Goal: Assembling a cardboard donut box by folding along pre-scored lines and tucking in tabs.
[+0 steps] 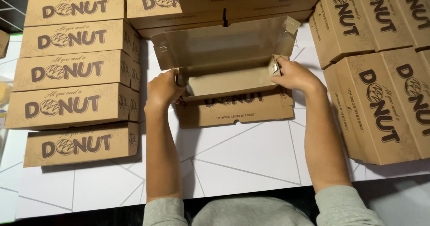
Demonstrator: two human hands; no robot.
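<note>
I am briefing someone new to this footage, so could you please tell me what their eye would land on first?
First, the open brown cardboard box at the centre of the white table, its lid raised, with the left hand and right hand gripping its two ends. Next come the closed boxes: a stack on the left, more at the top and a pile on the right.

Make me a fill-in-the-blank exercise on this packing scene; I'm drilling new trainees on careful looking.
1. The open box is held at both ends by the left hand and the right hand, and its lid stands ____.
2. The stack of closed boxes lies to the person's ____.
3. All the boxes are made of brown ____.
4. The table is ____ with thin lines.

Missing words: open; left; cardboard; white
</note>
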